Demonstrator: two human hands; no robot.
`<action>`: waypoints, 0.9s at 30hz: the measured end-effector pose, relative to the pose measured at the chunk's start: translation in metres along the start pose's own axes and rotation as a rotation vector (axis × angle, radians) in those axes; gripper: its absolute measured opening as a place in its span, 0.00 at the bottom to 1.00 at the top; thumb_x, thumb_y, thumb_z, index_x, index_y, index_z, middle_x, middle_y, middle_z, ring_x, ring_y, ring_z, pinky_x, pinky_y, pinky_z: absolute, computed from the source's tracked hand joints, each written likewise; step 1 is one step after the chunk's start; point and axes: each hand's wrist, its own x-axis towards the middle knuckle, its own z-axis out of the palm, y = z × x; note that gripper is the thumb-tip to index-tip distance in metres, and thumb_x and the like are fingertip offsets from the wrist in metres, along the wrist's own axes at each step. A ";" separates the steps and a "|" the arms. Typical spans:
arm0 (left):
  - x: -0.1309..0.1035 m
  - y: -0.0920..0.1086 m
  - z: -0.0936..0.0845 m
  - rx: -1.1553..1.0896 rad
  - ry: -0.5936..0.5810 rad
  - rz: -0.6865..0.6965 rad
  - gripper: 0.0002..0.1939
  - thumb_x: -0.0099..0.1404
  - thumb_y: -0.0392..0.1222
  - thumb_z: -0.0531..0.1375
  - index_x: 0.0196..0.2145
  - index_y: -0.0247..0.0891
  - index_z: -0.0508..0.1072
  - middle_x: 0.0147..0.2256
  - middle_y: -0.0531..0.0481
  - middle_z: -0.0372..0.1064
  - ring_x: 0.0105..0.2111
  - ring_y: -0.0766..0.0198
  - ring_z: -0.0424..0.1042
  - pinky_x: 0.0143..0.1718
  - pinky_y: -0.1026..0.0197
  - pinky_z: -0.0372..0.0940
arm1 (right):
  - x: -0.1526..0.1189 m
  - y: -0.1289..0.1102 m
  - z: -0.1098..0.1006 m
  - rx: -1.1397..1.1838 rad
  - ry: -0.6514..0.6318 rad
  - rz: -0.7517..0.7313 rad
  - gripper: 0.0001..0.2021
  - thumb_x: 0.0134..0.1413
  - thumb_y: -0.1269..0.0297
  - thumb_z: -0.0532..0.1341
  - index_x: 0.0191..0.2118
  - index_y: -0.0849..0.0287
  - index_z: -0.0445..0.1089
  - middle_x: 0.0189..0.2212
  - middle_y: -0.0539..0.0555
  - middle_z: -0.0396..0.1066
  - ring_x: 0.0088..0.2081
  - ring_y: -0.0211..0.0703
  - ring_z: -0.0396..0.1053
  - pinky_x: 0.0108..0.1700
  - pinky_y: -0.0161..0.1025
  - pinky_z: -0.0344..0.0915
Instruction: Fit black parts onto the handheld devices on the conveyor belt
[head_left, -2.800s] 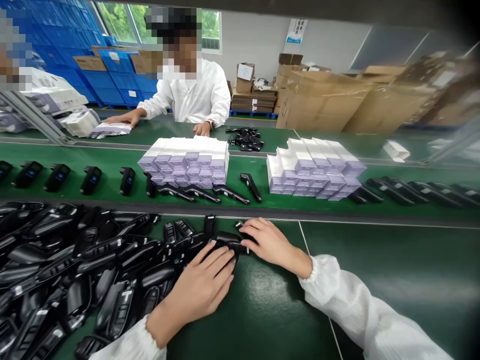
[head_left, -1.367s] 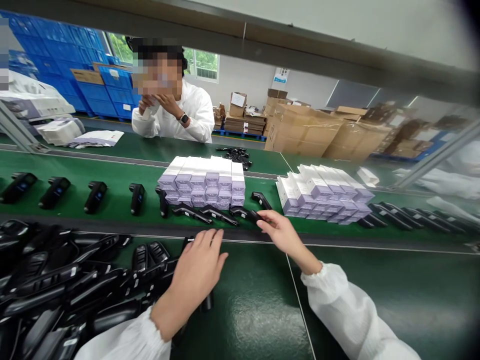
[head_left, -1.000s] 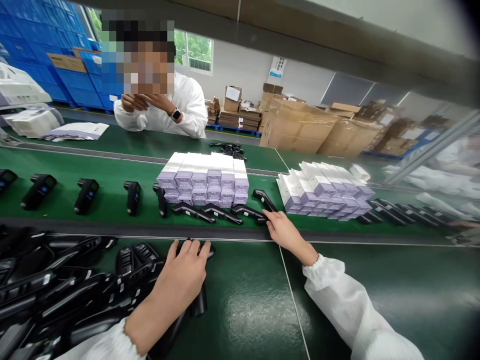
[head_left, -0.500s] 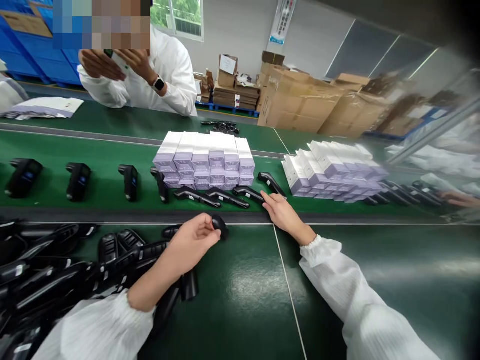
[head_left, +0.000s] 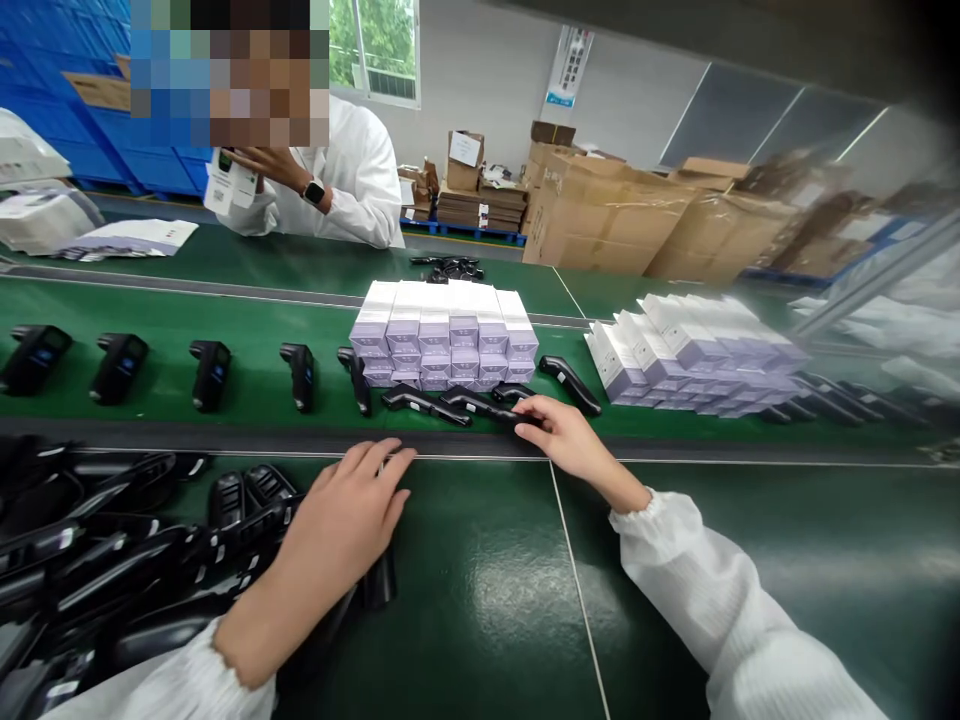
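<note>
My right hand (head_left: pixel 564 437) reaches over the table edge onto the green conveyor belt (head_left: pixel 247 310) and pinches the near end of a black handheld device (head_left: pixel 487 407) lying there. More such devices (head_left: pixel 420 403) lie beside it in front of a stack of white and purple boxes (head_left: pixel 450 335). My left hand (head_left: pixel 346 508) lies palm down, fingers apart, on the dark green table (head_left: pixel 487 600), at the edge of a pile of black plastic shells (head_left: pixel 112 560). A black part (head_left: pixel 379 588) sticks out beneath its wrist.
A row of upright black devices (head_left: pixel 210 372) stands along the belt at left. A second stack of boxes (head_left: pixel 690 350) lies at right with more devices (head_left: pixel 825 395) behind it. Opposite, a person in a white coat (head_left: pixel 360 185) holds a white box (head_left: pixel 229 182). Cardboard cartons (head_left: pixel 622 220) fill the back.
My left hand held a small black piece up half a second ago; now it lies flat on the table with the piece out of sight. My right hand stays on the device on the belt.
</note>
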 end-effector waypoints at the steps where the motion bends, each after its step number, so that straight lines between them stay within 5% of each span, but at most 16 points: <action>1: -0.004 -0.009 0.000 0.122 -0.011 -0.001 0.23 0.69 0.39 0.48 0.59 0.38 0.69 0.60 0.39 0.66 0.59 0.41 0.63 0.55 0.36 0.64 | 0.004 0.008 -0.004 -0.083 0.033 -0.006 0.09 0.57 0.60 0.62 0.43 0.55 0.73 0.40 0.53 0.75 0.39 0.46 0.72 0.44 0.44 0.69; 7: -0.010 -0.028 0.007 0.233 -0.085 0.028 0.31 0.62 0.26 0.43 0.57 0.36 0.71 0.54 0.38 0.71 0.54 0.45 0.71 0.49 0.43 0.71 | -0.015 0.016 -0.044 -0.155 0.101 -0.029 0.16 0.61 0.61 0.57 0.53 0.53 0.71 0.44 0.56 0.72 0.40 0.46 0.72 0.39 0.42 0.71; 12: 0.001 -0.025 0.004 -0.104 -0.020 -0.042 0.23 0.68 0.43 0.46 0.52 0.39 0.74 0.51 0.42 0.75 0.52 0.47 0.73 0.50 0.48 0.70 | -0.029 0.016 -0.076 -0.260 0.098 0.059 0.25 0.58 0.58 0.62 0.59 0.54 0.60 0.42 0.55 0.74 0.34 0.45 0.72 0.38 0.43 0.71; 15: 0.011 -0.017 -0.006 -0.297 -0.049 -0.176 0.21 0.67 0.54 0.51 0.46 0.43 0.76 0.43 0.45 0.78 0.43 0.49 0.77 0.43 0.52 0.72 | -0.017 0.019 -0.075 -0.406 -0.081 -0.065 0.14 0.62 0.60 0.59 0.52 0.53 0.69 0.44 0.55 0.75 0.43 0.49 0.73 0.45 0.45 0.70; 19: 0.021 -0.005 -0.013 -0.679 -0.056 -0.355 0.19 0.60 0.59 0.59 0.41 0.43 0.73 0.38 0.46 0.78 0.41 0.51 0.77 0.41 0.56 0.71 | 0.003 0.023 -0.060 -0.540 -0.278 -0.244 0.17 0.68 0.65 0.52 0.57 0.52 0.70 0.48 0.58 0.71 0.48 0.50 0.71 0.51 0.48 0.69; 23: 0.021 0.001 -0.014 -0.946 -0.044 -0.451 0.21 0.54 0.58 0.64 0.40 0.42 0.71 0.38 0.48 0.77 0.43 0.52 0.77 0.44 0.56 0.70 | 0.009 0.026 -0.058 -0.560 -0.219 -0.223 0.23 0.67 0.67 0.52 0.65 0.51 0.61 0.51 0.59 0.71 0.50 0.52 0.72 0.51 0.49 0.70; 27: 0.021 0.003 -0.013 -0.978 -0.017 -0.474 0.21 0.52 0.57 0.65 0.38 0.42 0.72 0.38 0.47 0.77 0.43 0.51 0.76 0.46 0.53 0.70 | 0.005 0.029 -0.073 -0.452 -0.125 -0.173 0.15 0.65 0.63 0.58 0.56 0.53 0.70 0.49 0.56 0.75 0.49 0.50 0.74 0.53 0.46 0.70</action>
